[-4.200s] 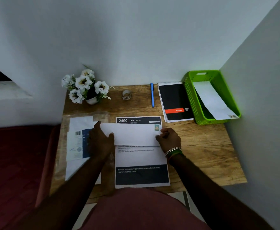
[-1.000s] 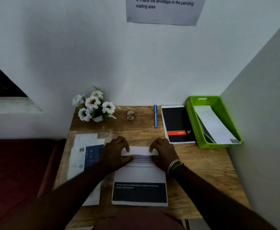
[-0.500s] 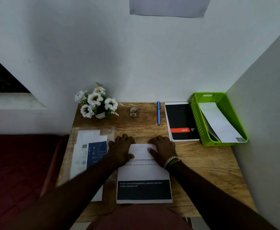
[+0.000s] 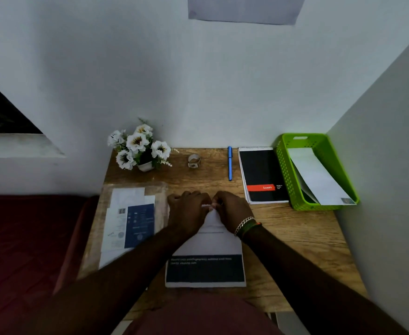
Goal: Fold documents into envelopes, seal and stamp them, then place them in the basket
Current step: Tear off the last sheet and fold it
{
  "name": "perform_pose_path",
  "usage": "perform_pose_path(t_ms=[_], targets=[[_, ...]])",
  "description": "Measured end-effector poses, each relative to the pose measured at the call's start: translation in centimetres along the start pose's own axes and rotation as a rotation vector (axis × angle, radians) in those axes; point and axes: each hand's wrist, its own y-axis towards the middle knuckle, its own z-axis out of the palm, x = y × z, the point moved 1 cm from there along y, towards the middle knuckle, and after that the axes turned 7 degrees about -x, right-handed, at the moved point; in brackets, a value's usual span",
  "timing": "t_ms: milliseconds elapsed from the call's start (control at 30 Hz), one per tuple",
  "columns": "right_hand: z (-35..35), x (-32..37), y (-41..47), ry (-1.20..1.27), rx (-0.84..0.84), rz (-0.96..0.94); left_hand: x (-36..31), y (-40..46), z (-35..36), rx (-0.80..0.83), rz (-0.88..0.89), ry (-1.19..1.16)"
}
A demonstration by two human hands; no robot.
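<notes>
Nearest: white printed paper sheet w/ dark blue band [image 4: 204, 270] lies flat at desk front, near edge about at the desk lip. Both hands meet at its far edge: left hand [image 4: 186, 213] and right hand [image 4: 232, 211] are pinching that edge together. Judged light, limp, creases easily; best held at corners or far edge. Left: clear sleeve w/ papers [image 4: 131, 223], close by. Right: bare wooden desk [image 4: 302, 240], open room. Far: black notepad [image 4: 262, 175], green plastic basket [image 4: 283, 165] in the corner, white envelope [image 4: 319, 177] inside; walls hem it in.
</notes>
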Motion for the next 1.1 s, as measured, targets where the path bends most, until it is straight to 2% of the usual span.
perform_pose_path(t_ms=[133, 267, 367, 467, 600, 900, 967, 1100], targets=[[-0.4, -0.9, -0.1, -0.041, 0.005, -0.009, 2.0, -0.3, -0.7, -0.013, -0.020, -0.068], [-0.7, -2.5, -0.8, -0.098, -0.006, 0.029, 5.1, -0.4, -2.3, 0.076, -0.036, -0.037], [-0.5, -2.8, -0.8, -0.087, -0.036, 0.038, 6.6, -0.4, -2.5, 0.028, -0.073, -0.090], [-0.2, -2.0, -0.4, -0.036, -0.044, 0.031, 5.6, -0.1, -1.9, 0.047, -0.051, -0.148], [-0.3, -1.8, 0.0, -0.018, -0.036, 0.013, 4.5, -0.1, -1.1, 0.031, -0.044, -0.078], [-2.8, -6.2, -1.3, -0.080, -0.092, 0.073, 6.4, -0.4, -0.4, -0.010, -0.017, -0.176], [-2.9, -6.6, -2.0, -0.053, -0.141, 0.018, 6.7, -0.7, -0.3, -0.053, 0.020, -0.206], [-3.0, -6.6, -3.5, -0.047, -0.231, -0.113, 6.1, -2.0, -0.4, -0.149, 0.201, -0.244]])
